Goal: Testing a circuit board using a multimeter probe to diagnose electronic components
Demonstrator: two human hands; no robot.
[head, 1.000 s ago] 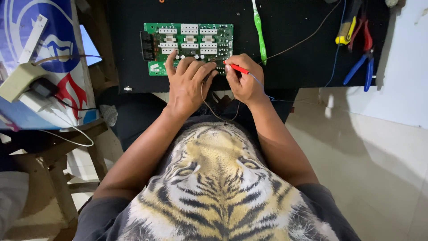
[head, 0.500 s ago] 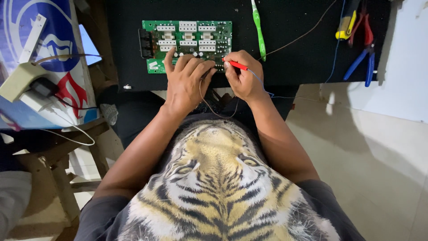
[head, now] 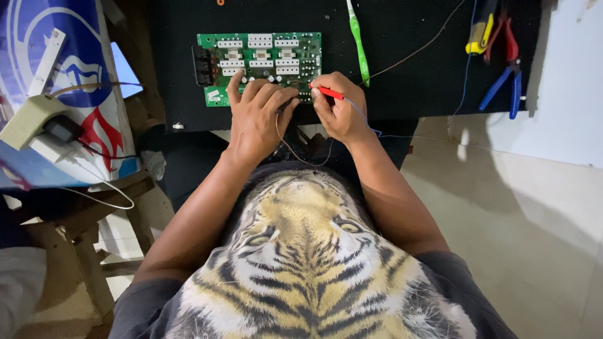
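Note:
A green circuit board (head: 264,56) with white connectors lies on a black mat (head: 408,63) in front of me. My left hand (head: 256,116) rests on the board's near edge, fingers curled around a thin dark probe whose wire loops down toward my chest. My right hand (head: 339,110) pinches a red probe (head: 328,93) with its tip at the board's near right corner; a thin blue wire trails from it to the right.
A green toothbrush (head: 358,41) lies right of the board. Blue-handled pliers (head: 502,85), red-handled cutters (head: 507,37) and a yellow-handled tool (head: 480,31) sit at the mat's right end. A cluttered wooden stool (head: 75,207) with a charger and cables stands left.
Both hands stay on the board's near edge with only small shifts; the red probe remains at the board's right corner.

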